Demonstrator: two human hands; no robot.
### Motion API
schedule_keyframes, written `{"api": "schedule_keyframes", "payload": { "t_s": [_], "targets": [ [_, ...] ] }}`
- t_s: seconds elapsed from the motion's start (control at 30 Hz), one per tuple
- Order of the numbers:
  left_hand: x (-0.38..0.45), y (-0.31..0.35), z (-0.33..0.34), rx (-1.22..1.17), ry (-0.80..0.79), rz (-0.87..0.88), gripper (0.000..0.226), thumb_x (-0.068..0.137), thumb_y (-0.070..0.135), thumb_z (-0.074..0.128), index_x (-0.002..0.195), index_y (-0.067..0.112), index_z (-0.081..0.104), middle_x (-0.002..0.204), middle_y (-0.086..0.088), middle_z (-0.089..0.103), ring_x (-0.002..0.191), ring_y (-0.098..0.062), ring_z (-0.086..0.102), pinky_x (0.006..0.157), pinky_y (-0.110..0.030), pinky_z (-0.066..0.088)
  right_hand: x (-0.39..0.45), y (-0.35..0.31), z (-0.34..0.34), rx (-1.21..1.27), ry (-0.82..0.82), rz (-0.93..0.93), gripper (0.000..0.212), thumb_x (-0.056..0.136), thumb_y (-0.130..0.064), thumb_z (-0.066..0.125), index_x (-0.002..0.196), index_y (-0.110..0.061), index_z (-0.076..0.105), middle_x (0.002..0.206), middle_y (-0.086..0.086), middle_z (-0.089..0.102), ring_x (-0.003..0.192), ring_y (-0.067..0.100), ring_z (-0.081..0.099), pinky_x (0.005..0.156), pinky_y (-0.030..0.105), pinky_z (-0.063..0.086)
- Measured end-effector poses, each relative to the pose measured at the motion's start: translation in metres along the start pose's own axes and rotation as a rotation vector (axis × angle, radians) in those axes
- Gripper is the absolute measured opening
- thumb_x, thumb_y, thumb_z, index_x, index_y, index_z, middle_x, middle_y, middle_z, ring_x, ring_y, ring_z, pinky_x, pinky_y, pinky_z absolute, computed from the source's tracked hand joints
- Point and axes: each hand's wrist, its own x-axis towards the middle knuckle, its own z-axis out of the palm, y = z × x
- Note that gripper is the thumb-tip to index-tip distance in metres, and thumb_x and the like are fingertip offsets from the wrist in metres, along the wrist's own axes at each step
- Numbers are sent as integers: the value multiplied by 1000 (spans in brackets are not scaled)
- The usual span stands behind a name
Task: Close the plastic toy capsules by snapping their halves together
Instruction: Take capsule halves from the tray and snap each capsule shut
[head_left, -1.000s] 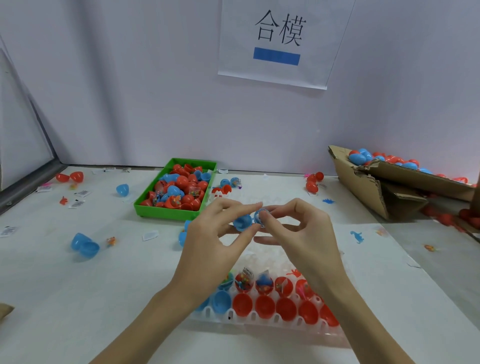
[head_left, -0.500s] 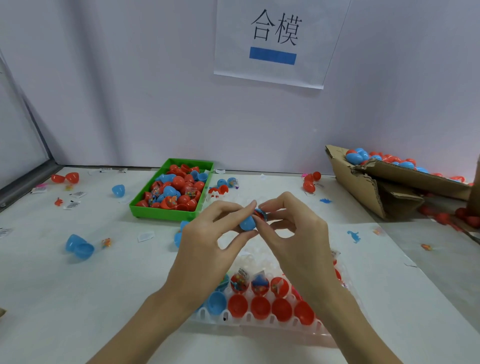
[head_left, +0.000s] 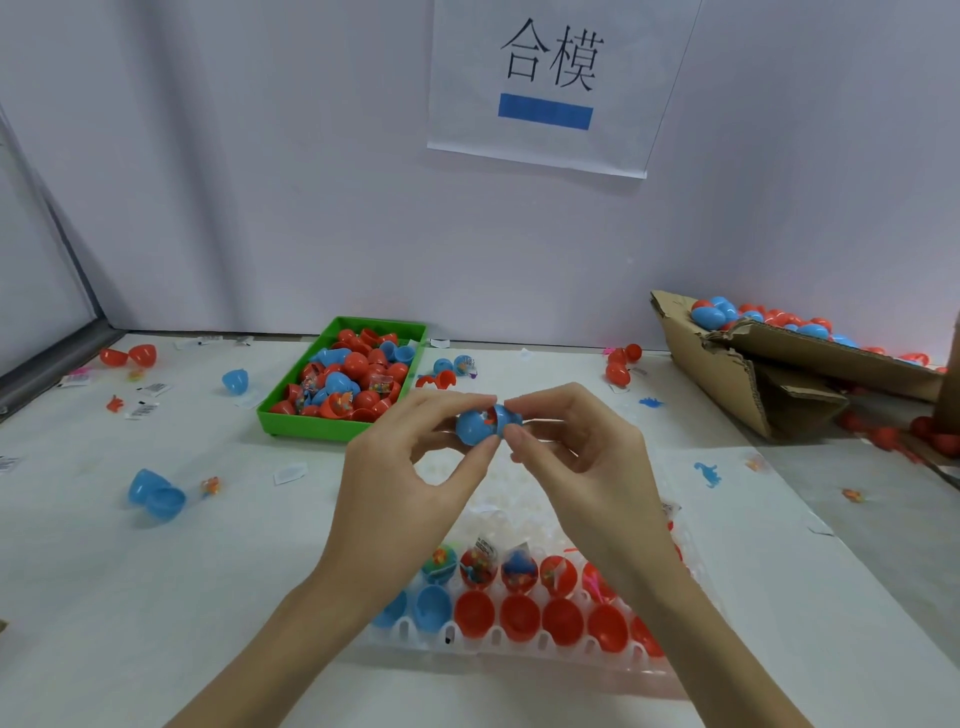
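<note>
- Your left hand (head_left: 410, 483) and right hand (head_left: 587, 467) both pinch one blue capsule (head_left: 483, 423) between fingertips and thumb, its two halves meeting with a little red showing at the seam.
- You hold the capsule in the air above the far end of the clear tray (head_left: 519, 644).
- Behind the tray to the left sits the green bin (head_left: 311, 423); behind to the right, the cardboard box (head_left: 737, 379).

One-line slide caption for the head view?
Both hands press a blue capsule closed above the tray.
</note>
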Motion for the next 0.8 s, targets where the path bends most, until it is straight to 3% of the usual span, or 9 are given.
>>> {"api": "schedule_keyframes", "payload": {
  "t_s": [0.2,0.43,0.6,0.8],
  "targets": [
    [3,5,-3,-120,-65,-15,39,86,31,74,124,24,73,120,14,68,114,-10,68,90,-17,57,1,-2,-5,90,-32,52,26,85,-34,72,111,-29,73,103,-20,74,99,6,72,79,12,55],
    [4,4,-6,-88,-50,-28,33,85,17,83,115,21,69,111,12,72,105,-11,71,85,-17,58,0,-4,-5,126,-115,2,23,94,-15,70,115,-26,72,102,-16,76,94,12,75,78,15,57],
    [1,7,-7,-65,7,-10,39,79,28,83,116,19,75,106,15,77,98,-2,74,85,-14,58,1,-5,-10,123,-97,1,23,92,-19,73,113,-26,73,100,-12,76,93,15,75,79,16,57],
    [3,8,-6,-211,-1,-85,29,85,30,79,112,22,77,103,13,78,99,-10,75,83,-17,59,0,-6,-7,164,-82,44,22,92,-19,73,114,-24,73,98,-10,77,90,14,75,77,15,57]
  ]
}}
